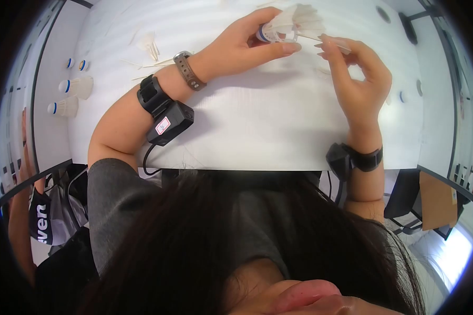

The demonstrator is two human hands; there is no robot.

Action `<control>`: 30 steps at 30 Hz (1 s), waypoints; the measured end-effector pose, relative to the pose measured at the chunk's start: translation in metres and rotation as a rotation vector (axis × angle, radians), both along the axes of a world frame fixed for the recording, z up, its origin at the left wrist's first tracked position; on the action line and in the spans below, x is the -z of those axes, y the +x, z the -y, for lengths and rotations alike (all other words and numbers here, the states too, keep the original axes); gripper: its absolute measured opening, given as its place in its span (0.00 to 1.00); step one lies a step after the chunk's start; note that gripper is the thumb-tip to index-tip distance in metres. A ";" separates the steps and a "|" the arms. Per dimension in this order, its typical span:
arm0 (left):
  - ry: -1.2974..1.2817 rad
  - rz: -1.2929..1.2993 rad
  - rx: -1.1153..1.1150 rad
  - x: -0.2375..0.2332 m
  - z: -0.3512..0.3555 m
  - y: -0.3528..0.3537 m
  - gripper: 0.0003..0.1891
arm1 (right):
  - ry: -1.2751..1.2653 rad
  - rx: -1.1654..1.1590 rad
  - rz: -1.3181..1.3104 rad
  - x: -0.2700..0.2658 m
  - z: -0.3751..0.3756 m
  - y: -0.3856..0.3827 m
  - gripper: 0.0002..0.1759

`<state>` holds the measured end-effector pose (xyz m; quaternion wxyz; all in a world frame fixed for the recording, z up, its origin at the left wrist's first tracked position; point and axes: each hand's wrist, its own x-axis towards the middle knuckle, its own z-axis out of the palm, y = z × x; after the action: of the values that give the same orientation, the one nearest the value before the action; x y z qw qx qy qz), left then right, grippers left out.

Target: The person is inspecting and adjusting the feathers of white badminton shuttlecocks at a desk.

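My left hand (247, 44) is closed round a white shuttlecock (280, 31) with a blue band, its feathers spreading up and to the right. My right hand (360, 65) pinches a thin pale stick (310, 37) between thumb and fingertips. The stick's far end reaches the side of the shuttlecock, near my left thumb. Both hands are over the back part of the white table (257, 126).
Two more shuttlecocks (79, 87) lie at the table's left edge, with small round blue-ringed pieces (84, 65) behind them. Loose feathers and thin sticks (151, 50) are scattered beyond my left wrist. Panels (52, 63) border the table's sides. Black devices (171, 123) are strapped to both forearms.
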<state>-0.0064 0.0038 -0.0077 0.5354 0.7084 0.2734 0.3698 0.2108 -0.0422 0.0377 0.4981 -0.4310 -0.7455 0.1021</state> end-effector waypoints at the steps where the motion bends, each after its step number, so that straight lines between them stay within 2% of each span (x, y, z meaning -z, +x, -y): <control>1: 0.008 -0.020 0.010 -0.005 0.001 0.001 0.29 | -0.006 -0.007 -0.011 0.000 0.000 0.001 0.04; 17: 0.033 -0.106 -0.025 -0.006 0.002 0.001 0.27 | -0.001 -0.014 -0.022 0.002 -0.002 -0.001 0.02; 20: 0.093 -0.078 -0.026 -0.003 0.002 0.001 0.27 | 0.001 -0.014 -0.013 0.002 0.000 0.000 0.02; 23: 0.141 -0.201 -0.048 -0.013 0.004 0.000 0.27 | -0.023 -0.013 -0.030 0.003 -0.001 0.000 0.02; 26: 0.216 -0.097 -0.103 0.000 0.000 -0.001 0.27 | -0.033 0.010 -0.021 0.004 -0.001 0.002 0.03; 30: 0.272 -0.103 -0.107 -0.005 0.001 0.000 0.26 | -0.099 0.010 -0.071 0.005 0.000 0.002 0.06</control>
<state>-0.0062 0.0032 -0.0031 0.3991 0.7770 0.2853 0.3945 0.2125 -0.0418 0.0325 0.5028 -0.4550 -0.7192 0.1515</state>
